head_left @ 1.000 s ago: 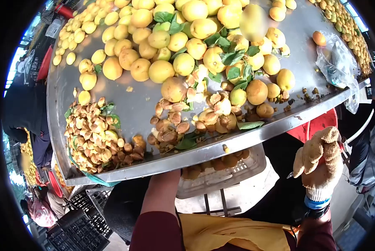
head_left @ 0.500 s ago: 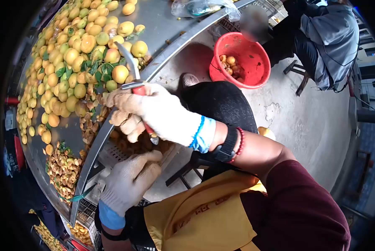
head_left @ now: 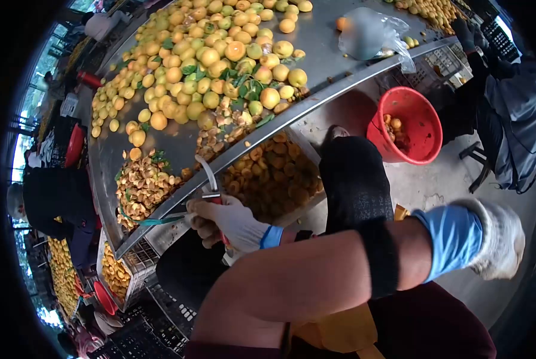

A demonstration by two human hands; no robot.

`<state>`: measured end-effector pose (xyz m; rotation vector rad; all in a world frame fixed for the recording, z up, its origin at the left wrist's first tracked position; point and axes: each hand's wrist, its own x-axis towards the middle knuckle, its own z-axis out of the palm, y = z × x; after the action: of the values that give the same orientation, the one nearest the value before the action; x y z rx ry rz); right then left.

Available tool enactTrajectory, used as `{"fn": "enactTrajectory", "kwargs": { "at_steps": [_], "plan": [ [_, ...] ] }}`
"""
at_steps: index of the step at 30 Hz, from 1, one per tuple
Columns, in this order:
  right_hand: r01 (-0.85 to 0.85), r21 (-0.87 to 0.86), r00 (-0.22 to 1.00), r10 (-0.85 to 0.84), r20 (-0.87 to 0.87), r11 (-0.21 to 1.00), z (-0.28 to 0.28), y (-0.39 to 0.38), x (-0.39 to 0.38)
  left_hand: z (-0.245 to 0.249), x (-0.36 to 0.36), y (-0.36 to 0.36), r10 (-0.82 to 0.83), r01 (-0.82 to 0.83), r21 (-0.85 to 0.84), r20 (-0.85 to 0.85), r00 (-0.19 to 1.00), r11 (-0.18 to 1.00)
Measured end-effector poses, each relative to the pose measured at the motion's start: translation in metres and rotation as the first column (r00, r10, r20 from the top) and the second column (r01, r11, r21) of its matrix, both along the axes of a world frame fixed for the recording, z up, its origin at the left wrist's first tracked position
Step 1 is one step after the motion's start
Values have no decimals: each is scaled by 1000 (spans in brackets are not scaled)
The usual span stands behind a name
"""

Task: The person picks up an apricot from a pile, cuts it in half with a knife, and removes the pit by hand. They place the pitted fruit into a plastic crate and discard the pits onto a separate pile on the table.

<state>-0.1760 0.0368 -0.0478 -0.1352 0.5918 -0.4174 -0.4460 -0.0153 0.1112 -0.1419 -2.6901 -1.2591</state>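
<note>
Along the near edge of the metal tabletop point(head_left: 319, 66), the worker's right grip point(head_left: 229, 220), gloved in white, pinches a small knife point(head_left: 210, 177) by its red handle, fingers curled round it. The curved blade points away from the body and a little left; its long axis runs from the fist up toward the tabletop's rim, the tip seen against the pits and scraps. I can't tell if it touches.

Below that rim, just right of the fist, a crate point(head_left: 304, 148) holds cut fruit. The left grip point(head_left: 500, 242) is well off to the right, its arm crossed in front of the right one; only the back of the glove shows, so I can't tell if those fingers are spread or pressed together.

Half a second ago both gloves were close together over the crate, the blade up against the fruit pile point(head_left: 202, 72). Now the left arm has swung across, and the lettering then visible on the yellow apron point(head_left: 339, 329) is out of sight.
</note>
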Motion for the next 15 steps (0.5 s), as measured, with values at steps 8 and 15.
{"fn": "enactTrajectory", "kwargs": {
  "at_steps": [8,15],
  "plan": [
    [-291,-66,945,298,137,954,-4,46,0,-38,-56,81,-73,87,221,-70,995,971],
    [-330,-94,920,342,192,939,0,37,-8,-54,-63,91,-45,68,289,-84,995,955]
  ]
}}
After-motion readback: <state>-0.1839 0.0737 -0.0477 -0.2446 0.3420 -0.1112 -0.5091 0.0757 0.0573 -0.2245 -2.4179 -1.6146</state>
